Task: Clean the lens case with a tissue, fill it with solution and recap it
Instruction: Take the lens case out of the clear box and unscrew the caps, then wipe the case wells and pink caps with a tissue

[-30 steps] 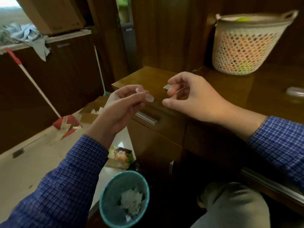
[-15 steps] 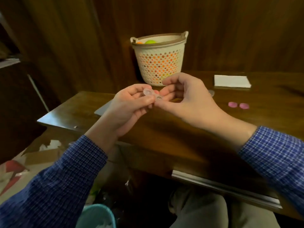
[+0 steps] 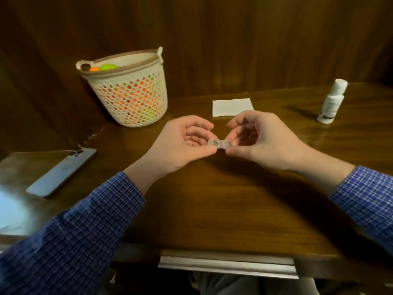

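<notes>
Case [image 3: 219, 144], clear with 2 uncapped wells, hangs over the desk [image 3: 212, 209], pinched at each end by left hand [image 3: 182, 143] and right hand [image 3: 261, 141]; tissue [image 3: 232, 107] and bottle [image 3: 332, 102] behind.

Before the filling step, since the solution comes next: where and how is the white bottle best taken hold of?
Probably around the body of the white bottle, below its cap, with the right hand coming from its near left side. It stands upright and clear of other things on the desk, far right. First the lens case, pinched by both hands, must be freed.
</notes>
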Action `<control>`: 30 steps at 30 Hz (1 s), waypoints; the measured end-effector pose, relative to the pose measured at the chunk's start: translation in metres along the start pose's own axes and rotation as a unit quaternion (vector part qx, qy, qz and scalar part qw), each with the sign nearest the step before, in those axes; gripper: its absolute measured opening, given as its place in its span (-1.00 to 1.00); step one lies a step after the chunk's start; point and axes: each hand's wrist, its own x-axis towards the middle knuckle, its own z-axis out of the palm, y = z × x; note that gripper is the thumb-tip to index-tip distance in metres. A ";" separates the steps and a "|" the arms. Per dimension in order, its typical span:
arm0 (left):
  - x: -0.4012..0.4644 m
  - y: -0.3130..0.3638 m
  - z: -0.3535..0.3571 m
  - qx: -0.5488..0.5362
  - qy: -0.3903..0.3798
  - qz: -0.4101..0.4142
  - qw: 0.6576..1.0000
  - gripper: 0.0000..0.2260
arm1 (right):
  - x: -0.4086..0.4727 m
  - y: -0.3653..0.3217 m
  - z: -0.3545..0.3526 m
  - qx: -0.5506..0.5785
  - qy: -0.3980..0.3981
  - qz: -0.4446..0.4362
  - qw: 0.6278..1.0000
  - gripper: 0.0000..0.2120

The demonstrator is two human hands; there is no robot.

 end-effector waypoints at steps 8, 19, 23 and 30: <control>0.035 -0.027 0.035 0.154 -0.114 0.021 0.981 -0.55 | 0.007 0.047 -0.006 -0.084 -0.076 0.036 0.993 -0.56; 0.032 -0.033 0.034 0.149 -0.145 0.062 0.976 -0.53 | 0.005 0.053 -0.007 -0.028 -0.116 0.071 0.990 -0.57; 0.040 -0.011 0.017 0.243 -0.204 0.065 0.946 -0.48 | 0.018 0.050 -0.034 0.030 -0.080 0.053 0.995 -0.70; 0.155 0.005 -0.023 0.246 0.021 0.068 0.967 -0.89 | 0.125 0.085 -0.083 -0.028 0.111 0.066 0.991 -0.86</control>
